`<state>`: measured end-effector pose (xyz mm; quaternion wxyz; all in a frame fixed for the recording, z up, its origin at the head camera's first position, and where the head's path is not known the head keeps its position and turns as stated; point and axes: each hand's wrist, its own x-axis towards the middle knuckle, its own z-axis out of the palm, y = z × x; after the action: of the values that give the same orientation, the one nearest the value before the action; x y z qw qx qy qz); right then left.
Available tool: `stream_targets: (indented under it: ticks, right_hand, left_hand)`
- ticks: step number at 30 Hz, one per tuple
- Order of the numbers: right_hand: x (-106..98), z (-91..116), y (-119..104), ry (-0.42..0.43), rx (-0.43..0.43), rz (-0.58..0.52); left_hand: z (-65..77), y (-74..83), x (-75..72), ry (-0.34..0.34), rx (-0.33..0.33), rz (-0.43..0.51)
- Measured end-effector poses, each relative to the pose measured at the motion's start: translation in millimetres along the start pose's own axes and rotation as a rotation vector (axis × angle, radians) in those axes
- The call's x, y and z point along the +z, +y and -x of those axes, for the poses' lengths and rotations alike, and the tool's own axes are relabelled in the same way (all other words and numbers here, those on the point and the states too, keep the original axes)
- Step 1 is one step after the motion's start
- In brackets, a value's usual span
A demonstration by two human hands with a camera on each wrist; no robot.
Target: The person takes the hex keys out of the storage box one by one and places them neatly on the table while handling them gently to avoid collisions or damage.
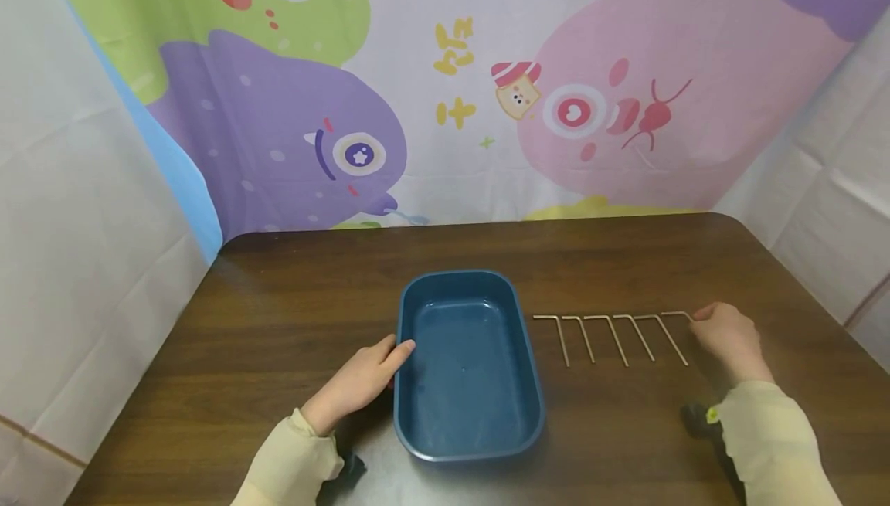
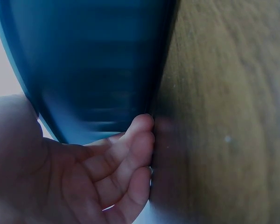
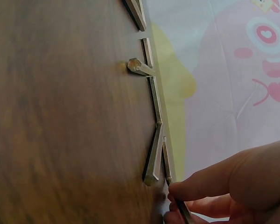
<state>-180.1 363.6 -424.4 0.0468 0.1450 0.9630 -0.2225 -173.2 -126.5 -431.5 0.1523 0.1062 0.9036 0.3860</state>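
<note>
A deep blue rectangular plastic tub (image 1: 466,367) stands on the table, with nothing inside it. My left hand (image 1: 361,381) grips its left side, thumb over the rim; in the left wrist view the curled fingers (image 2: 141,147) lie low against the outer wall, by the tabletop. To the right of the tub, several L-shaped metal hex keys (image 1: 562,342) lie in a row, short arms at the far end. At the row's right end my right hand (image 1: 728,337) pinches the last hex key (image 3: 181,205) near its bend, between thumb and fingers. Its long arm is mostly hidden.
The brown wooden table (image 1: 299,290) has rounded far corners. Behind it hangs a cartoon-printed cloth (image 1: 445,166), and white sheeting (image 1: 90,259) covers both sides. Dark straps (image 1: 698,419) show by the wrists.
</note>
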Motion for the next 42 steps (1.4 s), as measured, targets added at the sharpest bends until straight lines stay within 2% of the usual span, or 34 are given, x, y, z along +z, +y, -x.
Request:
stream_targets:
  ticks: [6,31,42]
  right_hand:
    - [-2.0,1.6,1.1,-0.032,0.012,0.018]
    - [-0.9,5.0,1.3,-0.02,0.011,-0.014]
    - [-4.6,-2.4,-4.2,0.002,-0.044,-0.015]
  left_hand:
    - [1.6,1.0,-0.3,-0.002,0.004,0.003]
    - [1.1,-2.3,0.7,-0.001,-0.002,-0.016]
    - [-0.2,-2.2,-1.0,0.004,-0.012,-0.015]
